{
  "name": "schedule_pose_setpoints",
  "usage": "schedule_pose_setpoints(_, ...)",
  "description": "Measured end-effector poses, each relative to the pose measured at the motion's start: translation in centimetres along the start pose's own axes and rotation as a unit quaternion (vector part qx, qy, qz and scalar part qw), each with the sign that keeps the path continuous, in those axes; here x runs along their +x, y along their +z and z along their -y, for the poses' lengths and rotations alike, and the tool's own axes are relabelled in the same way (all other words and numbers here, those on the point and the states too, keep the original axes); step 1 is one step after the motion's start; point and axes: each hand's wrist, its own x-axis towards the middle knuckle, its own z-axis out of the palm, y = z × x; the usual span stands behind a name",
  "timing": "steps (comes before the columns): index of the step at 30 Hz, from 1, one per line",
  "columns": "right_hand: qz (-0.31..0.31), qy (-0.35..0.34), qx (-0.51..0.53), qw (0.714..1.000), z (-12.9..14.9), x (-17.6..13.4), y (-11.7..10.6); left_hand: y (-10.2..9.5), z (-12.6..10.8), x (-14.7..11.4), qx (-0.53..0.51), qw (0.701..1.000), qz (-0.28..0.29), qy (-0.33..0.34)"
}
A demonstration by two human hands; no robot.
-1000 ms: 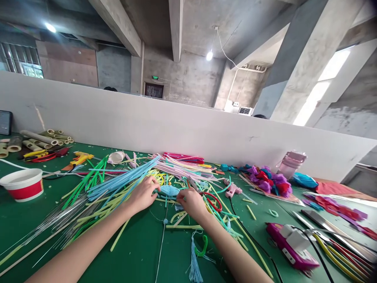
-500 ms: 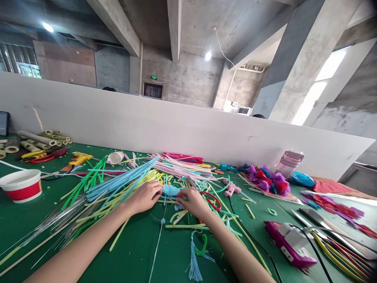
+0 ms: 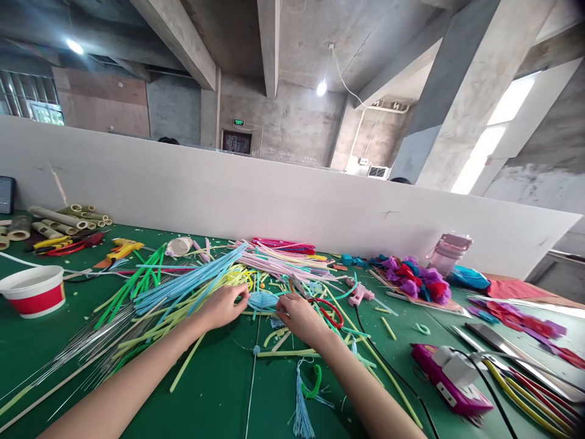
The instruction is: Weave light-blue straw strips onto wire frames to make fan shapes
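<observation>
Between my hands is a small oval light-blue ornament (image 3: 262,300), apparently made of fuzzy chenille stems. My left hand (image 3: 227,306) pinches its left edge with thumb and forefinger. At the right edge, the curled fingers of my right hand (image 3: 298,312) grip it too; their tips are partly hidden. A pale cord (image 3: 251,390) runs from the ornament toward me, with a small blue ball (image 3: 256,350) on it. Just beyond my right hand lie red-handled scissors (image 3: 332,312). A blue tassel (image 3: 301,402) and a green curl (image 3: 313,383) lie nearer me.
Blue chenille stems (image 3: 187,283) and yellow ones pile up on the left, pink ones (image 3: 286,262) behind. A pink glue gun (image 3: 361,294), its cable and a purple power strip (image 3: 450,378) are on the right. A paper cup (image 3: 34,296) stands far left. A white partition (image 3: 292,201) borders the table.
The cord and its small ball have swung slightly right and toward me. My left hand's fingers have shifted a little, opening a rounder gap; the ornament stays between both hands.
</observation>
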Motion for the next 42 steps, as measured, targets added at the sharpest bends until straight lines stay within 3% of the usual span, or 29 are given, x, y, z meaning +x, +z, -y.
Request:
schedule_pose_setpoints(4, -0.029, -0.007, 0.01, 1.0, 0.2, 0.0, -0.1, 0.3, -0.1, 0.0, 0.067, 0.998, -0.003, 0.005)
schedule_pose_setpoints(9, -0.085, -0.015, 0.129, 0.988, 0.4, 0.3, 0.6, 1.0, -0.5, -0.1, 0.083, 0.995, -0.022, 0.058)
schedule_pose_setpoints(14, -0.09, 0.041, 0.304, 0.947, 0.8, 1.0, 1.8, 2.2, -0.9, 0.0, 0.008, 0.997, -0.04, 0.065)
schedule_pose_setpoints(18, -0.095, 0.061, 0.367, 0.923, 1.2, 1.4, 2.7, 3.3, -0.5, 0.3, -0.06, 0.995, -0.067, 0.037)
schedule_pose_setpoints(23, -0.072, 0.069, 0.451, 0.887, 1.8, 1.6, 3.3, 3.4, 0.5, 0.7, -0.148, 0.988, -0.037, -0.003)
schedule_pose_setpoints(31, -0.081, 0.083, 0.447, 0.887, 1.8, 1.8, 3.5, 1.6, 0.5, 0.8, -0.088, 0.994, -0.059, 0.03)
schedule_pose_setpoints(36, -0.113, 0.098, 0.462, 0.874, 2.1, 2.0, 4.2, 2.1, 0.1, 0.7, -0.172, 0.983, -0.057, -0.002)
schedule_pose_setpoints(42, -0.137, 0.111, 0.433, 0.884, 2.6, 1.8, 4.2, 3.0, 0.0, 0.6, -0.228, 0.971, -0.073, -0.012)
